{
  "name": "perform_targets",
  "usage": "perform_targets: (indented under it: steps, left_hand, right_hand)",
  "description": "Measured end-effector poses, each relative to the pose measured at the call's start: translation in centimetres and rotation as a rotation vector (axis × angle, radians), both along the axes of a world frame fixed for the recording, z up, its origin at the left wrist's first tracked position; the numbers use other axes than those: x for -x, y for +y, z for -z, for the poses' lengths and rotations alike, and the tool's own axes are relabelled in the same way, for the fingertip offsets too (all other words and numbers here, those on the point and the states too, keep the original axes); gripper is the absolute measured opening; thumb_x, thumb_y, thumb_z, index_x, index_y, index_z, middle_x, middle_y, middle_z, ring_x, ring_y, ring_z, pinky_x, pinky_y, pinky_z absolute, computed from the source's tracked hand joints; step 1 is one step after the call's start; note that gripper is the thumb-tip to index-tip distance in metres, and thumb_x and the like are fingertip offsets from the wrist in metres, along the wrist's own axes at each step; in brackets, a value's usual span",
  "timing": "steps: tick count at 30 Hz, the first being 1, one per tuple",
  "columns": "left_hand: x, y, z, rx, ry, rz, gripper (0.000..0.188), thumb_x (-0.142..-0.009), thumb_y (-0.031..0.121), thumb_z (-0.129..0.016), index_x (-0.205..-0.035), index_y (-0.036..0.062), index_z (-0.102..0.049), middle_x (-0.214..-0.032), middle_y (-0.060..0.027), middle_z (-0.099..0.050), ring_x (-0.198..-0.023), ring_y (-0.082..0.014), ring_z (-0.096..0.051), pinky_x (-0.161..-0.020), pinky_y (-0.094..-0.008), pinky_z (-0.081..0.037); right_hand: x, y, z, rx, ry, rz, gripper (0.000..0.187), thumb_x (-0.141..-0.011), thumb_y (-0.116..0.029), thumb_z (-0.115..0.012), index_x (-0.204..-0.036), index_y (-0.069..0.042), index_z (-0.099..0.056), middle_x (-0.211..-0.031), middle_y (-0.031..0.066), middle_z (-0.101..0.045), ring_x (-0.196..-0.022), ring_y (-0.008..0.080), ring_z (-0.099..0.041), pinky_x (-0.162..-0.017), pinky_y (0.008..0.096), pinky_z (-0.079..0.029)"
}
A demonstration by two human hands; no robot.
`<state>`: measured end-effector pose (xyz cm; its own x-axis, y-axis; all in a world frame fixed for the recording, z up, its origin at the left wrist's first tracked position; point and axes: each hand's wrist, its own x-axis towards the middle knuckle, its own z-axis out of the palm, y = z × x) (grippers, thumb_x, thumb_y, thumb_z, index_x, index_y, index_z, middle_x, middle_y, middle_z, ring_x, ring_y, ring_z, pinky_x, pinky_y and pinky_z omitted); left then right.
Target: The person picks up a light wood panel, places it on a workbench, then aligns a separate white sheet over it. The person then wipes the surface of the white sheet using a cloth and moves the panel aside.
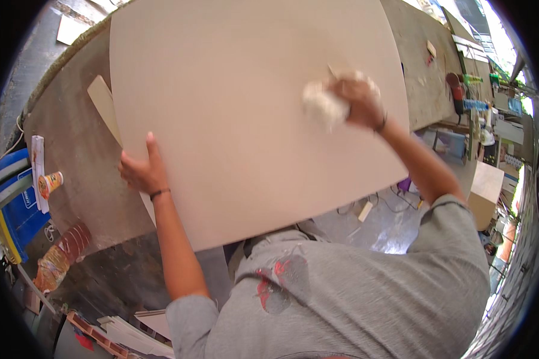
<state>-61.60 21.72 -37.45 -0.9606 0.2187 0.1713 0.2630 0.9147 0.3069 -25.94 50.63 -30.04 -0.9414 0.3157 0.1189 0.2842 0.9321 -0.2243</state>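
Observation:
A large, flat beige board lies in front of me and reaches almost to my body. My left hand is at its left edge, thumb stretched over the top face and fingers curled down along the side. In my right hand is a crumpled whitish rag, pressed against the board's upper right part; hand and rag are smeared by motion. Under the board's left edge, a narrow pale strip sticks out.
The brown worktable extends beyond the board. On its left are an orange-and-white cup and a pale bar; a brownish plastic bottle is lower. A red-and-black power tool and plastic bottles are at the right.

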Motion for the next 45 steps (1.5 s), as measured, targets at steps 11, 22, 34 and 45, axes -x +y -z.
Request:
perform_targets:
  steps: [11,22,34,45]
  left_hand:
    - [-0.2,1.3,-0.8,-0.006,-0.075,0.066,0.084,-0.065,0.067,-0.062,-0.113,-0.0011,-0.047,-0.116,-0.0198,-0.046,-0.112,-0.0341,-0.041,-0.085,-0.0484,-0.036]
    - [-0.5,0.8,-1.3,-0.001,-0.035,0.057,0.083,-0.063,0.062,-0.067,-0.113,-0.0003,-0.047,-0.111,-0.0192,-0.049,-0.106,-0.0361,-0.046,-0.083,-0.0497,-0.037]
    - [-1.1,0.5,-1.5,-0.013,0.015,0.092,0.079,-0.067,0.056,-0.068,-0.117,-0.0019,-0.047,-0.110,-0.0190,-0.051,-0.104,-0.0363,-0.048,-0.086,-0.0471,-0.039]
    - [-1.0,0.1,-1.0,-0.036,0.000,0.072,0.078,-0.066,0.055,-0.068,-0.117,0.0016,-0.044,-0.111,-0.0158,-0.048,-0.103,-0.0345,-0.046,-0.079,-0.0487,-0.038]
  right_hand:
    - [-4.3,-22.5,-2.6,0.031,-0.315,0.177,0.039,-0.062,-0.015,-0.062,-0.101,-0.012,-0.060,-0.095,0.0081,-0.052,-0.095,0.0251,-0.050,-0.079,0.0375,-0.035]
    - [6.7,-11.9,-0.3,-0.014,-0.195,0.135,0.046,-0.060,-0.015,-0.064,-0.105,-0.015,-0.057,-0.099,0.0087,-0.050,-0.095,0.0284,-0.049,-0.072,0.0413,-0.038]
    - [24.0,7.9,-0.8,-0.153,-0.281,0.253,0.050,-0.066,-0.034,-0.070,-0.107,-0.013,-0.053,-0.100,0.0162,-0.053,-0.097,0.0348,-0.052,-0.080,0.0456,-0.044]
    - [33.1,19.9,0.0,-0.123,-0.312,0.373,0.049,-0.068,-0.027,-0.067,-0.113,-0.015,-0.053,-0.114,0.0138,-0.051,-0.107,0.0323,-0.050,-0.086,0.0447,-0.042]
